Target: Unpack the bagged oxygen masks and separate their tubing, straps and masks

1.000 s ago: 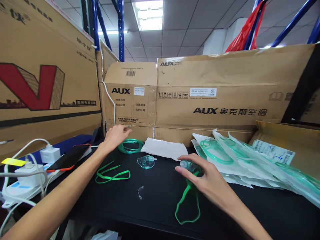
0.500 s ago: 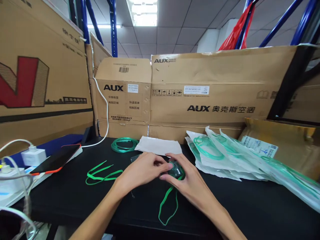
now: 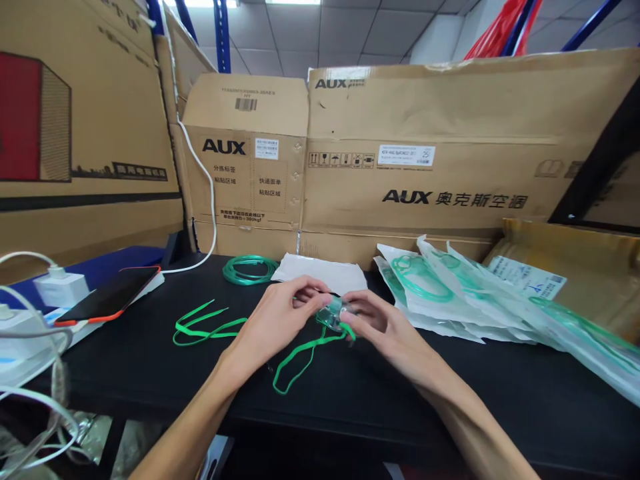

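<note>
Between my two hands is a small clear greenish oxygen mask (image 3: 330, 319), partly covered by my fingers. My left hand (image 3: 285, 310) pinches its left side with thumb and fingertips. On the other side my right hand (image 3: 383, 320) is closed on the mask's right edge. A green elastic strap (image 3: 295, 363) hangs from the mask and loops onto the black table. Left of my left hand lies another green strap (image 3: 203, 331), loose. Behind the hands are a coil of green tubing (image 3: 249, 269) and a white paper sheet (image 3: 320, 272).
Several clear-and-white packets (image 3: 425, 283) with green tubing are piled at the right, beside a brown package (image 3: 575, 257). At the left lie a phone (image 3: 110, 297), white chargers (image 3: 61, 288) and cables. Cardboard boxes (image 3: 425, 220) wall the back of the black table (image 3: 165, 393).
The view has tilted downward. The mask has turned in my hands, and its strap loop has swung from the right to the left. My right hand has shifted to the mask's right edge.
</note>
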`<state>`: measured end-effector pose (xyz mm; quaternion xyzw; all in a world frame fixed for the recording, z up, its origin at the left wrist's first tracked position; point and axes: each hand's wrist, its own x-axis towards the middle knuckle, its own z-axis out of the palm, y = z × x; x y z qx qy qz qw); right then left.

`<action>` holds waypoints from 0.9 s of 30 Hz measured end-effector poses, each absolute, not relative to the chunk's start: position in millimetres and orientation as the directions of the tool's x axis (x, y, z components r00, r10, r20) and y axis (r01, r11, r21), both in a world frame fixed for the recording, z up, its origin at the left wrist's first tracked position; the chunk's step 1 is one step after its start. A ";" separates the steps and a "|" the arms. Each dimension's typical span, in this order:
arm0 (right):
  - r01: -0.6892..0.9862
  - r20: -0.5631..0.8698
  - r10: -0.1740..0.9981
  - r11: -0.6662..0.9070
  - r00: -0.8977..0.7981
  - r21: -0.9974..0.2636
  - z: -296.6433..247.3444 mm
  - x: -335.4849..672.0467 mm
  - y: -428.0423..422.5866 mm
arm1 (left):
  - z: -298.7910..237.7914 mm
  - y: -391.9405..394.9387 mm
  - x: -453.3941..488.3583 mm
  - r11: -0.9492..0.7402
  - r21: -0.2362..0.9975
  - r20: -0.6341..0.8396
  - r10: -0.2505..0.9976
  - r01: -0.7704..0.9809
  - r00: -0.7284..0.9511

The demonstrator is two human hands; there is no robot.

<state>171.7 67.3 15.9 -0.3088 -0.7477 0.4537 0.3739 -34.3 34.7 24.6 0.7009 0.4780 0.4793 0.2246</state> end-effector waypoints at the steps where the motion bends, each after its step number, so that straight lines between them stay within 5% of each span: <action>1: 0.088 0.282 0.819 0.372 -0.499 -0.924 16.3 171.6 67.5 | 24.3 34.8 -31.4 -0.437 0.788 0.472 0.881 0.433 0.031; 5: -0.061 0.287 0.881 0.285 -0.376 -0.957 17.5 172.0 67.4 | 24.3 31.7 -21.6 -0.397 0.776 0.484 0.873 0.489 -0.058; 13: -0.103 0.227 0.928 0.205 -0.296 -0.973 14.3 171.4 66.5 | 24.0 27.4 -13.7 -0.483 0.658 0.498 0.854 0.577 0.147; 27: -0.228 0.273 0.898 0.202 -0.345 -0.952 20.3 166.6 60.1 | 21.8 22.3 -2.3 -0.589 0.561 0.590 0.777 0.582 0.218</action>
